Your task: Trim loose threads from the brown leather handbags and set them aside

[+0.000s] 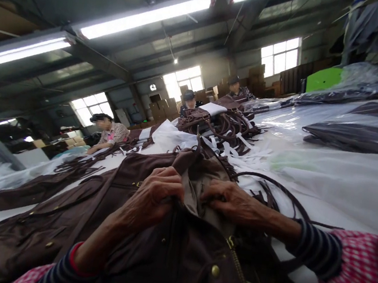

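Observation:
A dark brown handbag (154, 258) with brass studs and a brass zipper (237, 260) lies in front of me, its mouth unzipped. My left hand (161, 187) is closed on the bag's edge at the near side of the opening. At the other side, my right hand (228, 201) has its fingers curled into the beige lining (197, 182); the fingertips are partly hidden in the cloth. A thin brown strap (275, 180) loops out to the right of the bag.
More brown bags (22, 226) lie along the left. A pile of bags with handles (223, 123) and white paper strips stands beyond. Plastic-wrapped dark items (358, 136) lie at the right, near a green panel (324, 80). Several people sit farther back, one in a patterned top (116, 135).

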{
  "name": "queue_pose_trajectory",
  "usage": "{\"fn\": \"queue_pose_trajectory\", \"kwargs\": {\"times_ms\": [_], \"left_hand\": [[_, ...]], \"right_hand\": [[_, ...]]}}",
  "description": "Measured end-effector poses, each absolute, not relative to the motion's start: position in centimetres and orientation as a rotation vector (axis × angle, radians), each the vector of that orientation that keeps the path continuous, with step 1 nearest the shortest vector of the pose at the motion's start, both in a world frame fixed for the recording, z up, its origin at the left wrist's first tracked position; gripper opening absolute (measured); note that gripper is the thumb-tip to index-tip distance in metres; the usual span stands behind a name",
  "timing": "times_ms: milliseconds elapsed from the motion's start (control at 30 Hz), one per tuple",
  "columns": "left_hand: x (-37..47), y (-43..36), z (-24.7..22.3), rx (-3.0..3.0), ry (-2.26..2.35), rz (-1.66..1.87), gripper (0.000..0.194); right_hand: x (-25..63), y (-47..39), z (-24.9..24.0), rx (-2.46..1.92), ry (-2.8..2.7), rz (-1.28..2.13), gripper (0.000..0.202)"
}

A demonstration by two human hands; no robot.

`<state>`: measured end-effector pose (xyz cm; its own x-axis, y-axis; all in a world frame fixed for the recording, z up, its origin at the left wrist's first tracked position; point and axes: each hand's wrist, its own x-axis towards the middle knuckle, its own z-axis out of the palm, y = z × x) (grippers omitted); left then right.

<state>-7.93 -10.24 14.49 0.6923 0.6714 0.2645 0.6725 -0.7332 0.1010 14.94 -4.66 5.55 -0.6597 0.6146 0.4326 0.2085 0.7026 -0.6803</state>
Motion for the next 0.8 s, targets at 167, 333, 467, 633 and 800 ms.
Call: {"fn": "queue_pose_trajectory", "kwargs": {"times_ms": [167, 333, 467, 633, 800], "left_hand": [[-7.8, -10.4, 13.8, -2.837, -1.162, -0.487, 0.022], [-7.6, -10.5, 13.3, -2.823, -1.189, -0.496, 0.025], [-7.5, -10.6, 13.1, -2.816, -1.191, -0.524, 0.027], [-7.4, -11.1, 13.2, -2.851, -1.145, -0.490, 0.024], [-7.5, -11.1, 12.7, -2.828, -1.124, -0.616, 0.019]], "right_hand": [[15.2, -4.3, 4.1, -0.813, -1.921, 0.776, 0.029], [14.8, -3.7, 4.3, -0.859, -2.058, 0.568, 0.030], [14.0, -3.3, 5.0, -0.812, -2.270, 0.476, 0.033], [13.5, -3.2, 5.3, -0.720, -2.326, 0.464, 0.039], [15.1, -4.8, 5.5, -0.657, -2.191, 0.689, 0.017]]}}
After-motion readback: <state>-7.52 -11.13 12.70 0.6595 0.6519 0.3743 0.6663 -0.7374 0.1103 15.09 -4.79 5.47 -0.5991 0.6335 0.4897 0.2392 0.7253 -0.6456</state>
